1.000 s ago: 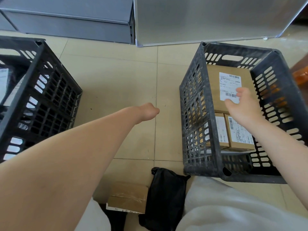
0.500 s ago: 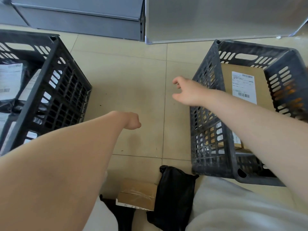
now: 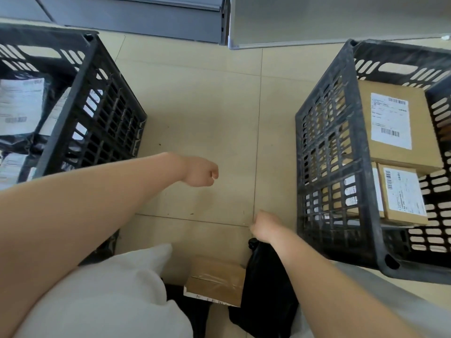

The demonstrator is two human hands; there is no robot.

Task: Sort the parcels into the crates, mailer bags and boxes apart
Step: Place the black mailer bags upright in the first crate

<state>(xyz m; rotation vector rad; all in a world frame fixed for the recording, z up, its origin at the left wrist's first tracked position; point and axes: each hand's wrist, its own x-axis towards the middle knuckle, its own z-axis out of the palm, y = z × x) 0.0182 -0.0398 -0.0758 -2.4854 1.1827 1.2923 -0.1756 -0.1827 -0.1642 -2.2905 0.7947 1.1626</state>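
My left hand (image 3: 200,172) is a closed fist held over the bare floor tiles between the two black crates. My right hand (image 3: 266,228) is low at the top end of a black mailer bag (image 3: 266,289) lying on the floor; its fingers are hidden, so I cannot tell whether it grips. A small taped cardboard box (image 3: 214,281) lies just left of that bag. The left crate (image 3: 73,98) holds black mailer bags with white labels (image 3: 19,103). The right crate (image 3: 324,76) holds a large labelled box (image 3: 395,123) and smaller boxes (image 3: 402,193).
My knees in white trousers (image 3: 109,296) fill the bottom of the view on both sides of the floor parcels. More black material (image 3: 195,311) shows under the small box. Grey cabinets (image 3: 136,15) and a metal panel (image 3: 317,18) stand behind the crates.
My right hand has left the right crate, swung across the floor and dropped to the black mailer bag. The left fist has barely moved. The view has shifted left.
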